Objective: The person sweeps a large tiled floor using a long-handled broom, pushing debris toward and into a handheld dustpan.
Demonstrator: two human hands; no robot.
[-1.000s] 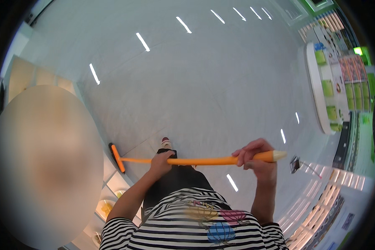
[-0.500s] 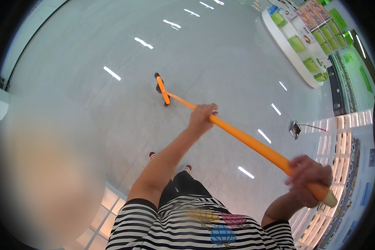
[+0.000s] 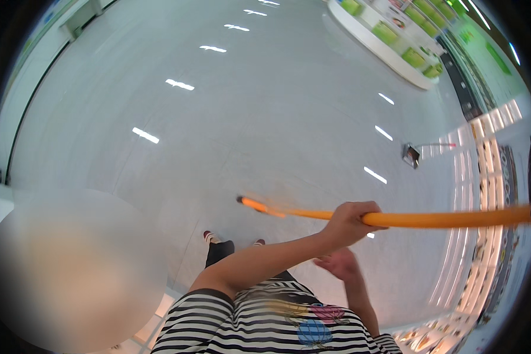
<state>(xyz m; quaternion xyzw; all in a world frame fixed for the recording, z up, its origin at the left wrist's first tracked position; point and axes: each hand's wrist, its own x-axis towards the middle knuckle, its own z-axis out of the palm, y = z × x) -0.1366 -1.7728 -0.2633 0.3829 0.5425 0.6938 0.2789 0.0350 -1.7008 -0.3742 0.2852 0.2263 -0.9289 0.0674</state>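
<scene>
Left hand (image 3: 351, 224): wrapped around the shaft of the broom, knuckles up, arm reaching across to the person's right.
Right hand (image 3: 339, 264): apart from the shaft, nearer the body, fingers loosely extended and blurred.
Broom (image 3: 442, 220): orange, the shaft running to the view's right rim; its blurred head (image 3: 256, 205) lies ahead of the shoes (image 3: 210, 236), and whether it touches the floor (image 3: 289, 118) I cannot tell.
Dustpan (image 3: 411, 154): long-handled, near the floor's right edge.
Counter (image 3: 376, 48): white, curved, at the floor's far right corner, bearing green boxes (image 3: 385, 32).
</scene>
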